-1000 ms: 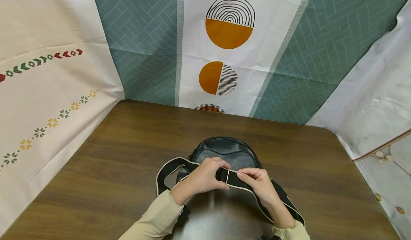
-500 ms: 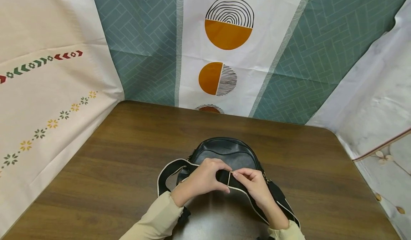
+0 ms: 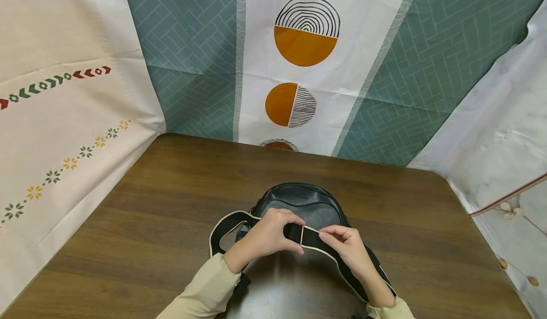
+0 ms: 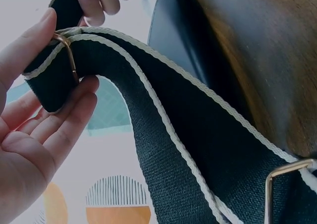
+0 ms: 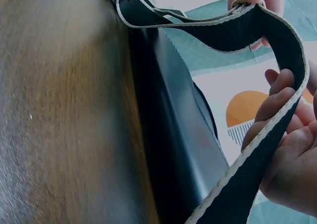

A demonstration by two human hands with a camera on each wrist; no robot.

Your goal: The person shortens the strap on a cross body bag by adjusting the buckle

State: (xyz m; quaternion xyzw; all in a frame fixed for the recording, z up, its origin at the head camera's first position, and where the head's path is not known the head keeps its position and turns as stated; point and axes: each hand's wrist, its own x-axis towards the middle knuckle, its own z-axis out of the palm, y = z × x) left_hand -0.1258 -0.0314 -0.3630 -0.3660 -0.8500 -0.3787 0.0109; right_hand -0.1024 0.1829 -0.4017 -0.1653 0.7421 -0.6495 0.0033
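A black strap with cream edging rises in front of a black rounded bag. My left hand pinches the strap at its gold slider buckle, thumb on one edge and fingers on the other. In the left wrist view, two layers of webbing run down from the buckle. My right hand pinches the strap a short way right of the buckle. In the right wrist view the band passes between its thumb and curled fingers; the thumb is partly hidden.
The bag stands on a brown wooden table. Another gold metal loop sits lower on the strap. Patterned cloths hang behind the table and at both sides.
My right hand first slid left along the strap up to the buckle, then drew back right, so a stretch of strap shows between the hands. My left hand has barely moved.
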